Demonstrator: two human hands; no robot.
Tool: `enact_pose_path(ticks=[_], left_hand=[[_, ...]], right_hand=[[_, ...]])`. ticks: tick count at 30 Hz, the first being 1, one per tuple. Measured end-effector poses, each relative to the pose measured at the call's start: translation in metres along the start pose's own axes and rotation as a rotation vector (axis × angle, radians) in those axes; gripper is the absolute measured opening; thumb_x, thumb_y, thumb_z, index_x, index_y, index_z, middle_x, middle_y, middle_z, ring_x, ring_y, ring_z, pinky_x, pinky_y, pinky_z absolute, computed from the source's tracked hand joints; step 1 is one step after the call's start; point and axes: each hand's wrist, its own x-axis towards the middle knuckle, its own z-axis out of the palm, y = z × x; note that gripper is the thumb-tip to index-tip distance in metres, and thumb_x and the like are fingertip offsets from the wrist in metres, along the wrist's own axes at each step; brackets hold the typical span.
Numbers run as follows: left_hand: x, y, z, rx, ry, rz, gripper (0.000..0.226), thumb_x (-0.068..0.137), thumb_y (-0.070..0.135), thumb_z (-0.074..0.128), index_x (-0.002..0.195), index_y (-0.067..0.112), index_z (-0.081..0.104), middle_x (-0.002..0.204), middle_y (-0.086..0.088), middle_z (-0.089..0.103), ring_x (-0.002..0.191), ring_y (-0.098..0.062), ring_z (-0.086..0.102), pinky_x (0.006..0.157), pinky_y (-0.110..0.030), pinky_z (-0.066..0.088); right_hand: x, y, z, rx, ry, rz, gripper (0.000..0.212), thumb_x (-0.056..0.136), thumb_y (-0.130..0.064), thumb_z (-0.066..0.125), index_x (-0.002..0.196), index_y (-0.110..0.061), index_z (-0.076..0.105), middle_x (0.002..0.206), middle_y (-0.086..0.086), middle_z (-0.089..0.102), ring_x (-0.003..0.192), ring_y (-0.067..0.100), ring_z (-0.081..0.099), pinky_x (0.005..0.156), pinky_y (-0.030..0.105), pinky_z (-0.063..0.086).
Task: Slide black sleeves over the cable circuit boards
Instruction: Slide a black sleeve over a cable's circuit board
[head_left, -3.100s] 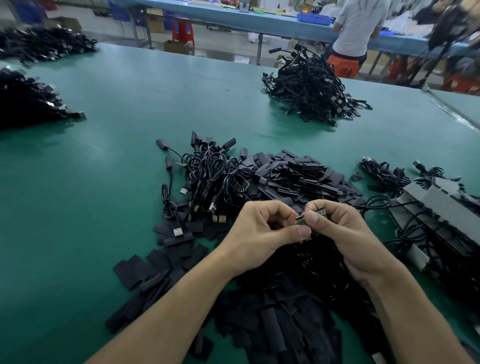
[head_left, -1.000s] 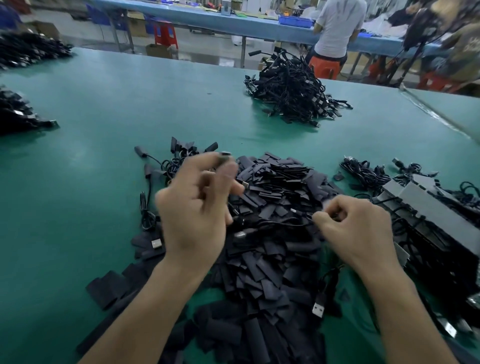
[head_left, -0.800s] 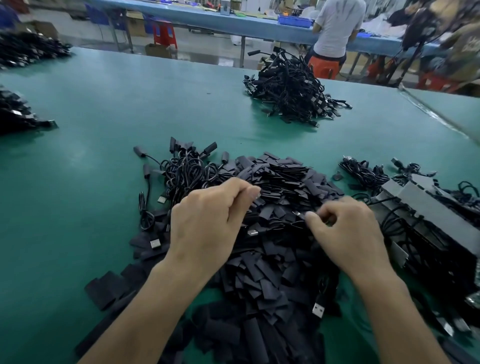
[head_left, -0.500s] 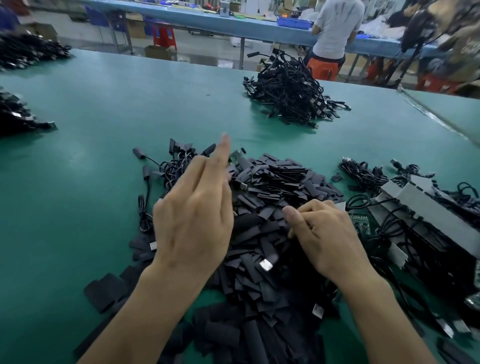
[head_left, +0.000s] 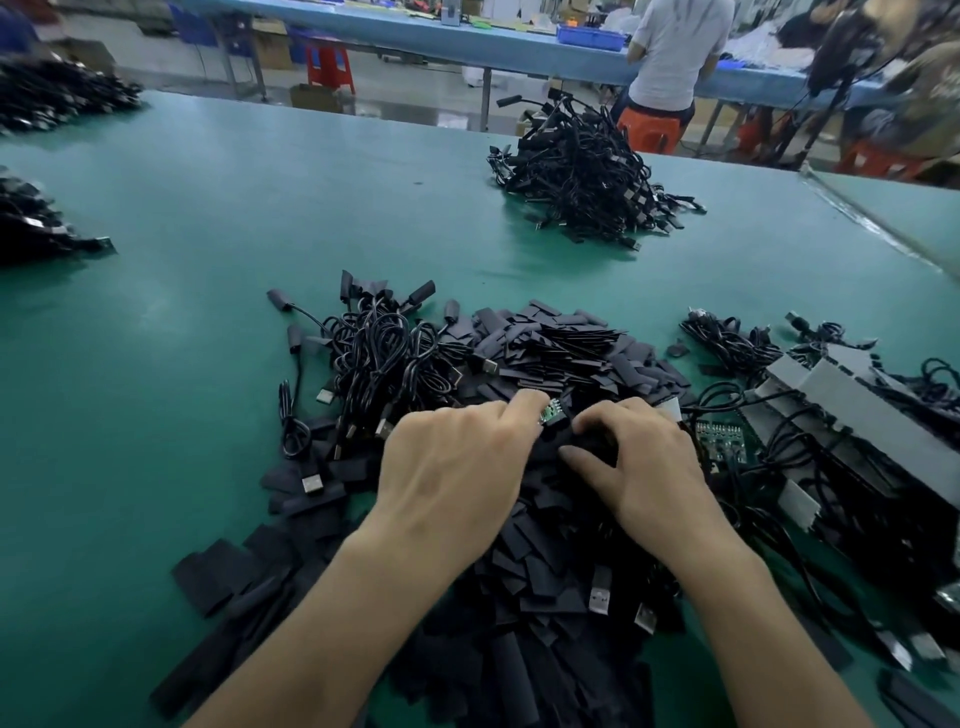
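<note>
Left hand (head_left: 457, 467) is pinching a small green circuit board (head_left: 551, 413) at its fingertips, holding the end clear above the sleeve heap (head_left: 561, 353) on the table (head_left: 156, 364), probably for sleeving. Right hand (head_left: 641, 462) is curling over the heap just beside it; whether it is gripping a sleeve cannot be told. No legible writing is showing.

On the green-topped desk (head_left: 182, 364) a heap of flat black sleeves (head_left: 571, 353) lies nearest, in the middle. A tangle of thin black cables (head_left: 384, 353) touches its left side. Grey card strips wound with cables (head_left: 831, 395) lie to its right, with a bare green circuit board (head_left: 719, 439) between. Behind, well apart, sits a far pile of black cables (head_left: 582, 176). Both grips rest on the heap (left grip (head_left: 452, 467) beside right grip (head_left: 644, 467), a small green circuit board (head_left: 551, 413) held at the left one's fingertips).
</note>
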Motion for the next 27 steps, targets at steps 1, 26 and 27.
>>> enact_pose_path(ticks=[1,26,27], left_hand=[[0.000,0.001,0.002,0.025,-0.012,0.010,0.026,0.085,0.024,0.077,0.109,0.029,0.068,0.061,0.010,0.066,0.048,-0.015,0.063,0.038,-0.024,0.035],[0.006,-0.017,0.009,-0.431,-0.090,-0.220,0.013,0.095,0.048,0.057,0.107,0.046,0.061,0.092,0.022,0.071,0.087,-0.007,0.067,0.069,-0.030,0.047],[0.006,-0.019,0.009,-0.484,-0.086,-0.237,0.012,0.094,0.047,0.059,0.106,0.046,0.062,0.091,0.024,0.071,0.086,-0.002,0.065,0.069,-0.028,0.047]], right_hand=[[-0.001,0.001,0.000,0.036,0.021,-0.015,0.019,0.087,-0.038,0.071,0.102,-0.029,0.066,0.099,-0.011,0.058,0.100,0.017,0.054,0.090,0.042,0.046],[0.001,0.003,-0.008,0.824,0.239,-0.077,0.028,0.094,-0.007,0.064,0.097,-0.033,0.075,0.068,0.000,0.065,0.062,0.011,0.061,0.062,0.022,0.053],[0.001,0.001,-0.008,0.853,0.223,-0.084,0.028,0.094,-0.006,0.064,0.097,-0.032,0.075,0.069,0.003,0.066,0.062,0.011,0.062,0.063,0.023,0.053]])
